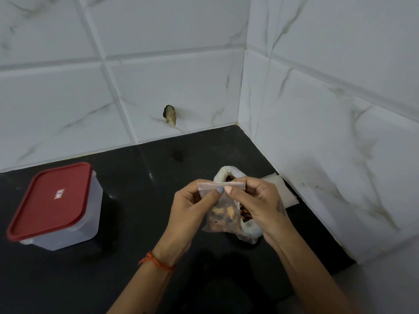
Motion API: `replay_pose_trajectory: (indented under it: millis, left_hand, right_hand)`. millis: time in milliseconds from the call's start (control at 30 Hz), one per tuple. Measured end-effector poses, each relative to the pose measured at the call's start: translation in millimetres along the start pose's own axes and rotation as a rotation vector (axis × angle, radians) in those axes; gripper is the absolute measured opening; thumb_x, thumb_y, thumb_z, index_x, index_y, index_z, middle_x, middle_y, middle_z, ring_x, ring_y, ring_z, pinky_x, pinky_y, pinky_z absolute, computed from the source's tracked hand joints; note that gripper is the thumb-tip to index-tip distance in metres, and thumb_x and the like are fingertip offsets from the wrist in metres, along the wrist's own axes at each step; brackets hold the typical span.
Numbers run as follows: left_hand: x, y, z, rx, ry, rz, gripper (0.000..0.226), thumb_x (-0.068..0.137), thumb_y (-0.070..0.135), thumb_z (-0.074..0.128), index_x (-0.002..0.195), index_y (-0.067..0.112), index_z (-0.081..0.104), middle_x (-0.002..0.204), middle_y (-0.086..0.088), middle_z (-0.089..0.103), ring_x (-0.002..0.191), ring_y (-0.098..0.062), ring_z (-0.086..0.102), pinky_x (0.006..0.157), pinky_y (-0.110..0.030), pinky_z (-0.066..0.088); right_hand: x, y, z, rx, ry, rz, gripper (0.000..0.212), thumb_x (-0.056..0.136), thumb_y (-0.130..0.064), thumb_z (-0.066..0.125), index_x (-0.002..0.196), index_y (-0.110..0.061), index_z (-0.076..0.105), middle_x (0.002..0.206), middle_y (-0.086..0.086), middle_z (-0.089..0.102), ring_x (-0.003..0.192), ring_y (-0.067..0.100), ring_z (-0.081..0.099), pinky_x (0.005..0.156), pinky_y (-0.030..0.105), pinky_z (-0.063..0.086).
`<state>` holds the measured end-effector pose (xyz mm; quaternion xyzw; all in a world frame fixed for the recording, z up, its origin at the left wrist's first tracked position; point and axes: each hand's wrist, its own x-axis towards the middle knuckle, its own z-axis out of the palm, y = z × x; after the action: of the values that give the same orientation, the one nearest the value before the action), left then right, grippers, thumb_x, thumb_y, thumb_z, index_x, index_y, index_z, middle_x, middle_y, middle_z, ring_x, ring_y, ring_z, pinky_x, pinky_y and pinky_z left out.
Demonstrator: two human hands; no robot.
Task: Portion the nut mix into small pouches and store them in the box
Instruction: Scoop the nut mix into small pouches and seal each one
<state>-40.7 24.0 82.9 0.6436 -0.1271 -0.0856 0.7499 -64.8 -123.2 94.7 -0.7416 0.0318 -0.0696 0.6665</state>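
Note:
A small clear pouch [223,216] with nut mix in its lower half hangs above the black counter. My left hand [192,209] pinches its top strip from the left, and my right hand [258,205] pinches the same strip from the right, thumbs meeting at the middle. Behind the pouch stands the larger bag of nut mix [248,230], its rolled mouth open and partly hidden by my hands. The storage box [86,225], translucent with a red lid [52,200] on it, sits at the left.
A stack of flat white pouches [285,191] lies against the right wall behind my right hand. Tiled walls meet in a corner at the back right. A hole [170,114] breaks the back wall tile. The black counter [140,182] lies between box and hands.

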Motion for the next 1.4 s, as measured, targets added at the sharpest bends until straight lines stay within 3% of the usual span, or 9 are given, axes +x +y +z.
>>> replay_pose_trajectory:
  millis: [167, 267, 333, 533, 700, 933, 1133, 1300, 1400]
  left_hand:
    - [-1, 2, -1, 0.010, 0.047, 0.009, 0.014, 0.075, 0.024, 0.066, 0.081, 0.013, 0.071, 0.083, -0.013, 0.069, 0.078, -0.023, 0.067, 0.070, -0.033, 0.057]
    - [1, 2, -4, -0.014, 0.074, 0.016, 0.008, 0.073, 0.023, 0.068, 0.075, 0.016, 0.073, 0.080, -0.008, 0.070, 0.077, -0.020, 0.067, 0.068, -0.029, 0.056]
    - [0, 2, -4, -0.017, 0.070, 0.015, 0.007, 0.072, 0.022, 0.068, 0.074, 0.017, 0.073, 0.080, -0.007, 0.070, 0.077, -0.020, 0.067, 0.068, -0.029, 0.056]
    - [0, 4, -2, -0.004, 0.073, 0.022, 0.009, 0.073, 0.020, 0.067, 0.073, 0.011, 0.068, 0.075, -0.004, 0.068, 0.073, -0.016, 0.067, 0.066, -0.026, 0.055]
    - [-2, 5, -3, -0.011, 0.074, 0.017, 0.006, 0.072, 0.023, 0.068, 0.068, 0.019, 0.071, 0.074, -0.005, 0.067, 0.073, -0.018, 0.065, 0.068, -0.031, 0.055]
    - [-2, 8, 2, -0.025, 0.062, 0.035, 0.014, 0.072, 0.021, 0.065, 0.077, 0.007, 0.067, 0.072, -0.002, 0.068, 0.071, -0.014, 0.065, 0.065, -0.024, 0.055]
    - [-2, 9, 2, -0.048, 0.077, 0.041, 0.015, 0.074, 0.018, 0.064, 0.078, 0.004, 0.067, 0.071, -0.002, 0.068, 0.069, -0.012, 0.065, 0.063, -0.021, 0.053]
    - [-3, 9, -2, -0.043, 0.040, 0.008, 0.019, 0.080, 0.022, 0.059, 0.082, 0.008, 0.073, 0.082, -0.008, 0.073, 0.080, -0.016, 0.068, 0.073, -0.023, 0.053]
    - [-3, 8, -5, -0.015, 0.049, 0.026, 0.020, 0.082, 0.021, 0.058, 0.084, 0.008, 0.074, 0.084, -0.008, 0.074, 0.083, -0.016, 0.069, 0.073, -0.021, 0.052]
  right_hand:
    - [-1, -2, -6, 0.064, -0.032, 0.078, 0.004, 0.078, -0.021, 0.071, 0.082, -0.021, 0.072, 0.081, 0.001, 0.074, 0.083, 0.014, 0.071, 0.071, 0.030, 0.057]
    - [1, -4, -12, 0.112, -0.007, 0.093, 0.005, 0.079, -0.013, 0.071, 0.078, -0.018, 0.071, 0.068, -0.007, 0.071, 0.068, 0.003, 0.067, 0.058, 0.015, 0.050]
    - [2, -3, -12, 0.076, 0.009, 0.073, 0.010, 0.080, -0.011, 0.070, 0.075, -0.019, 0.070, 0.065, -0.008, 0.070, 0.065, 0.002, 0.065, 0.056, 0.013, 0.047]
    - [2, 1, -6, -0.031, 0.058, 0.032, 0.011, 0.084, -0.016, 0.066, 0.075, -0.021, 0.068, 0.073, 0.000, 0.070, 0.074, 0.011, 0.067, 0.067, 0.025, 0.056]
    - [2, 0, -8, 0.002, -0.023, 0.049, 0.006, 0.084, -0.021, 0.067, 0.089, -0.023, 0.067, 0.086, -0.005, 0.071, 0.083, 0.004, 0.067, 0.064, 0.016, 0.052]
    - [1, -1, -2, -0.031, 0.020, -0.040, 0.004, 0.084, -0.017, 0.068, 0.083, -0.017, 0.071, 0.080, 0.009, 0.070, 0.083, 0.027, 0.066, 0.072, 0.038, 0.056]
    - [-1, -3, 3, 0.052, 0.021, 0.054, 0.006, 0.085, -0.016, 0.067, 0.086, -0.013, 0.072, 0.082, 0.007, 0.072, 0.084, 0.021, 0.069, 0.073, 0.034, 0.058]
    - [-2, -10, -5, 0.231, 0.009, 0.167, 0.006, 0.082, -0.013, 0.068, 0.085, -0.011, 0.073, 0.072, -0.001, 0.073, 0.067, 0.007, 0.068, 0.053, 0.017, 0.050]
    - [-2, -9, -5, 0.203, 0.035, 0.177, 0.004, 0.081, -0.014, 0.069, 0.081, -0.013, 0.073, 0.072, -0.003, 0.072, 0.067, 0.004, 0.066, 0.055, 0.016, 0.049]
